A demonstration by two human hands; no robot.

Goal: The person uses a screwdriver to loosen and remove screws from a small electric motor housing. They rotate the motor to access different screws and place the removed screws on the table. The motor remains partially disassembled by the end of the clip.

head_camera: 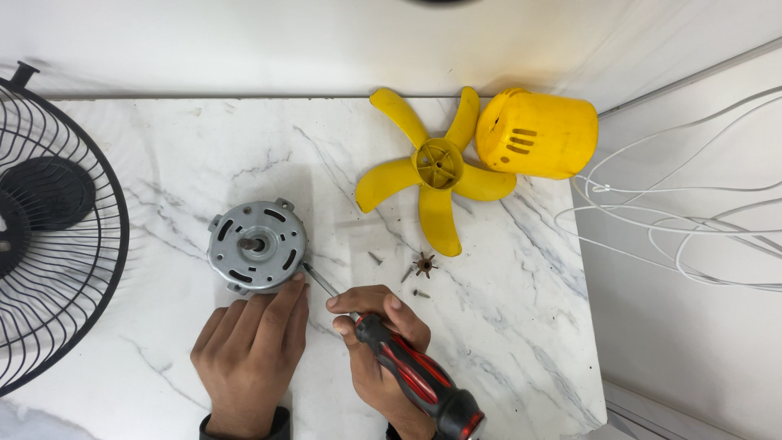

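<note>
The marble-patterned worktop (163, 155) ends in a straight edge on the right, where white cables (692, 220) loop over a lower surface; bare room lies behind the motor and in the near right corner. The round grey metal motor (257, 245), slotted and with a short shaft, sits left of centre. The left hand (248, 350) lies flat, fingers extended, fingertips touching the motor's near rim. The right hand (383, 346) has its fingers closed around a red-and-black screwdriver (411, 375), whose tip meets the motor's edge. Small screws (411, 277) lie nearby. Behind them rest a glossy yellow fan blade (437, 167) and a yellow cover (538, 134). A black wire grille (57, 220) is cut off at the left.
</note>
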